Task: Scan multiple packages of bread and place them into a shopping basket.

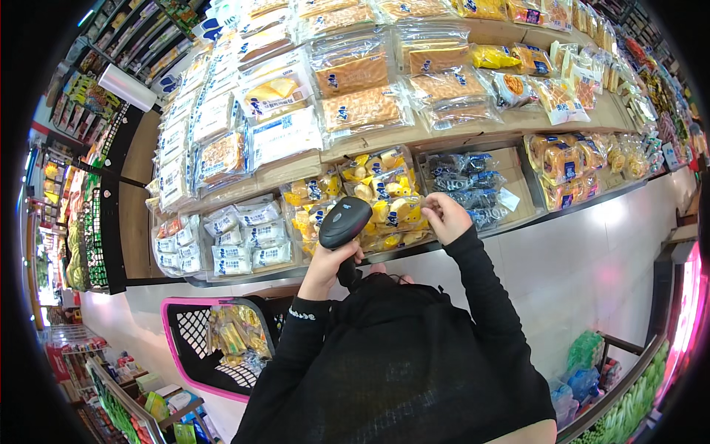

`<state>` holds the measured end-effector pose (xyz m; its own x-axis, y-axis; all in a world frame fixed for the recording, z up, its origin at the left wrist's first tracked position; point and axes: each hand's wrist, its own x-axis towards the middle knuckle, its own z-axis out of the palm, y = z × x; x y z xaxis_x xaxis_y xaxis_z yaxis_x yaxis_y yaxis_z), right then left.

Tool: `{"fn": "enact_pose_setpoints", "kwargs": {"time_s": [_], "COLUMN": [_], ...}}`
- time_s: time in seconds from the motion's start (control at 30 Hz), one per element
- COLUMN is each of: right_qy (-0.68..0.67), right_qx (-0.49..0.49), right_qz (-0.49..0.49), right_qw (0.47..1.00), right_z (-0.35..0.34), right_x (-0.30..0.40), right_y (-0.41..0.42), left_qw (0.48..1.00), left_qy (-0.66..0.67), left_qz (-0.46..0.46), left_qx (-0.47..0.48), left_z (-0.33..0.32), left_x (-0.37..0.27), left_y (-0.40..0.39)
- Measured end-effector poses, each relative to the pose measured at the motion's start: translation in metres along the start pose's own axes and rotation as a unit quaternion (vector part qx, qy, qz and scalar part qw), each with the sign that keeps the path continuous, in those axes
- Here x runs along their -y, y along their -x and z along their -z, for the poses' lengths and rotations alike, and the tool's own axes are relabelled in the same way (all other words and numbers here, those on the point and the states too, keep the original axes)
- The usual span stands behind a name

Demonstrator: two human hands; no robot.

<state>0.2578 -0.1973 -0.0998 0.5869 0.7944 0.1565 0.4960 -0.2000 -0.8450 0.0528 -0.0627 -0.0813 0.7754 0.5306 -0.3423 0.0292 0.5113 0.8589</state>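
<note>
My left hand (331,265) is wrapped around the handle of a black handheld barcode scanner (345,223), whose head points up toward the shelf. At the right edge of a clear and yellow bag of small buns (395,213), my right hand (448,218) has its fingertips closed on the plastic. That bag lies on top of similar yellow bags (377,166) in a low compartment of the display. Part of the pile is hidden behind the scanner.
Dark blue wrapped packs (468,186) lie right of the buns, and white wrapped packs (272,230) to the left. Packaged bread (355,75) is stacked on the tier above. A black shopping basket with a pink rim (188,383) stands at my lower left, holding packaged goods (236,333).
</note>
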Motion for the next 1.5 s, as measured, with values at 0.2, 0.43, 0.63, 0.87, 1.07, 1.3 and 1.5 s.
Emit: {"fn": "enact_pose_setpoints", "kwargs": {"time_s": [0.2, 0.43, 0.63, 0.87, 1.07, 1.3, 1.5], "right_qy": [-0.017, -0.056, -0.098, -0.092, -0.100, -0.085, -0.081], "right_qx": [-0.033, -0.039, 0.085, 0.238, 0.357, 0.426, 0.479], "right_qz": [-0.001, 0.013, 0.015, 0.059, 0.146, 0.154, 0.181], "right_qw": [0.999, 0.998, 0.991, 0.965, 0.917, 0.887, 0.855], "right_z": [0.010, 0.018, 0.005, -0.044, -0.101, -0.159, -0.217], "right_x": [0.016, 0.038, 0.034, 0.046, 0.087, 0.125, 0.169], "right_y": [0.012, 0.041, 0.064, 0.070, 0.088, 0.111, 0.138], "left_qw": [0.999, 0.993, 0.987, 0.971, 0.958, 0.942, 0.917], "left_qy": [0.010, 0.027, 0.026, 0.028, 0.029, 0.094, 0.130], "left_qz": [-0.019, -0.057, -0.039, -0.012, -0.023, -0.031, -0.050], "left_qx": [-0.031, -0.101, -0.156, -0.236, -0.285, -0.321, -0.374], "left_z": [0.000, 0.010, 0.010, 0.015, 0.031, 0.076, 0.126], "left_x": [-0.002, 0.003, 0.023, 0.049, 0.060, 0.075, 0.092], "left_y": [0.017, 0.054, 0.098, 0.167, 0.223, 0.290, 0.343]}}
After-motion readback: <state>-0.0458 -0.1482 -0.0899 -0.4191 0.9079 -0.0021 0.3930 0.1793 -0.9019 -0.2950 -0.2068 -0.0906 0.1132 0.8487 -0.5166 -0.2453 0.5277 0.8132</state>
